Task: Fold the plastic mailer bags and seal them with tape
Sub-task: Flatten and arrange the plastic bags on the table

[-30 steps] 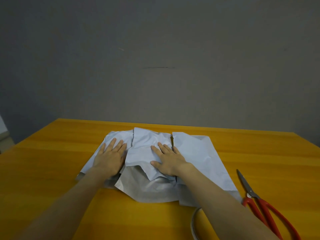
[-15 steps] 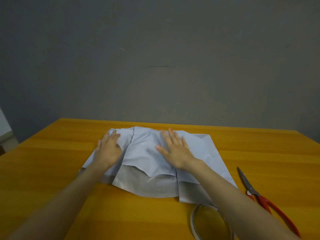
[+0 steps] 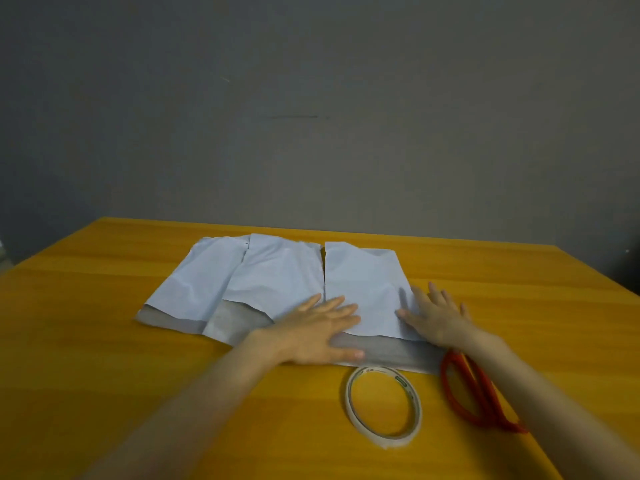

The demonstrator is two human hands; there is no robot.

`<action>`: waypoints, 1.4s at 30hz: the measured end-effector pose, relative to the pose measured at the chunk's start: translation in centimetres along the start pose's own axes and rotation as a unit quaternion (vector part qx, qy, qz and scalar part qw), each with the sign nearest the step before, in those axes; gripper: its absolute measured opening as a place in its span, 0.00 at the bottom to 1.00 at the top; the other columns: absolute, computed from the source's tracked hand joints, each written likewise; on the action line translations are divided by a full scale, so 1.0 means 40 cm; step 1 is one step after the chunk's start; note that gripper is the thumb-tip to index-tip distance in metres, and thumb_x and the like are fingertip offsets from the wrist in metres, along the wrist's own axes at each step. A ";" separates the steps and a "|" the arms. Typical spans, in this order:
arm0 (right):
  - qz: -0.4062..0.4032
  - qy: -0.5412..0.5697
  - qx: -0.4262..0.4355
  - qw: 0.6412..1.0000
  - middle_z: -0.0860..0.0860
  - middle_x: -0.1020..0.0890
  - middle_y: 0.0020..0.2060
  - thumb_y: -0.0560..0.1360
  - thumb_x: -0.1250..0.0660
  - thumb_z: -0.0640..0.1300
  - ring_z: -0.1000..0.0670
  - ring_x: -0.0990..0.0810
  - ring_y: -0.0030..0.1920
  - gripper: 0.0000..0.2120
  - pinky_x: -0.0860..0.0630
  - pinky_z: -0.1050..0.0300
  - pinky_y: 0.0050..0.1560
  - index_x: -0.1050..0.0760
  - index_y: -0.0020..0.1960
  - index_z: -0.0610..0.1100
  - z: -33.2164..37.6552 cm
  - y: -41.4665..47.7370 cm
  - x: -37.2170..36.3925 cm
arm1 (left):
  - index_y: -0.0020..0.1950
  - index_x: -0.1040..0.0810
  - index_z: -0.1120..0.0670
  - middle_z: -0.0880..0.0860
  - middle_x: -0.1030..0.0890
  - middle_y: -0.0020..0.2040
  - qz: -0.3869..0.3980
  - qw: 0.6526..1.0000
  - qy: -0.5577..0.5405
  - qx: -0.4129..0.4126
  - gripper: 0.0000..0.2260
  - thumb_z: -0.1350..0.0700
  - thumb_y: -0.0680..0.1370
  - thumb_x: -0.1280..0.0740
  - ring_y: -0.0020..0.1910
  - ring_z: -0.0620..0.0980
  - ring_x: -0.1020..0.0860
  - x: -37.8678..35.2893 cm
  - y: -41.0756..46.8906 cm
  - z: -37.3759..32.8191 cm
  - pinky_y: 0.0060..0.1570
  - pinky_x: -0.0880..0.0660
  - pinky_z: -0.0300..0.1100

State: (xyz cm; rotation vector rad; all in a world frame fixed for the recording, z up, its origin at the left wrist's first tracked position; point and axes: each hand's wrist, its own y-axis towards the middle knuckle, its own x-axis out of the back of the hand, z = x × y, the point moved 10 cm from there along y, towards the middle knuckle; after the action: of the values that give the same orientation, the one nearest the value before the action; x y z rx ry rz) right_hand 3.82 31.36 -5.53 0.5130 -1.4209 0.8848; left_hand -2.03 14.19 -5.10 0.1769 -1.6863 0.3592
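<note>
While both hands lie flat, three pale mailer bags lie side by side on the worktop [image 3: 104, 341], seen from the head camera. The left bag [image 3: 197, 282], middle bag [image 3: 277, 275] and right bag [image 3: 363, 278] each have their long axis running away from the person toward the wall [image 3: 311, 116], fanned a little so the left one leans leftward. Their far ends are pale and roughly in line; their near ends point at the person and show a grey band. The middle bag overlaps the left bag's edge, and its other edge touches the right bag along a straight seam.

The left hand [image 3: 318, 330] presses palm down with fingers straight and spread, across the near part of that seam, its thumb on the grey band. The right hand [image 3: 436, 315] lies palm down, fingers straight and apart, on the right bag's right edge and near corner. Neither hand holds anything.

A roll of tape [image 3: 384, 442] lies flat just in front of the right bag's near end. Red-handled scissors [image 3: 479, 377] lie beside it, partly under the right forearm; their blades are hidden.

The worktop is yellow-orange wood with grain running side to side. Behind it stands a plain grey wall with a faint dark mark.
</note>
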 end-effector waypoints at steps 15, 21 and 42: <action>0.129 -0.032 0.070 0.989 0.49 0.67 0.75 0.82 0.46 0.49 0.44 0.54 0.77 0.33 0.45 0.49 0.74 0.65 0.77 0.48 -0.040 -0.140 -0.040 | 0.50 0.24 0.48 0.44 0.31 0.58 -0.098 0.990 -0.055 -0.085 0.11 0.43 0.74 0.34 0.59 0.41 0.39 0.052 -0.013 -0.114 0.60 0.43 0.39; 0.131 -0.009 0.092 0.987 0.51 0.67 0.75 0.81 0.45 0.53 0.47 0.56 0.77 0.35 0.47 0.51 0.74 0.65 0.77 0.49 -0.047 -0.137 -0.036 | 0.45 0.23 0.54 0.48 0.24 0.46 -0.107 0.990 -0.050 -0.078 0.06 0.52 0.76 0.36 0.45 0.43 0.31 0.074 0.021 -0.138 0.49 0.34 0.40; 0.005 0.005 -0.079 0.997 0.48 0.58 0.77 0.79 0.55 0.64 0.46 0.57 0.77 0.32 0.55 0.49 0.74 0.57 0.78 0.52 -0.321 -0.033 0.004 | 0.46 0.34 0.59 0.54 0.26 0.19 -0.143 0.766 -0.579 0.240 0.04 0.62 0.81 0.40 0.14 0.45 0.28 0.016 0.305 -0.148 0.25 0.24 0.41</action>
State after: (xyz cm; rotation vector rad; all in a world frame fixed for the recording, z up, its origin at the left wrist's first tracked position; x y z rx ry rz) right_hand 12.85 40.53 -6.68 0.3816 -1.4724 0.7749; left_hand -0.50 27.70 -5.42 1.2415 -2.6888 0.4838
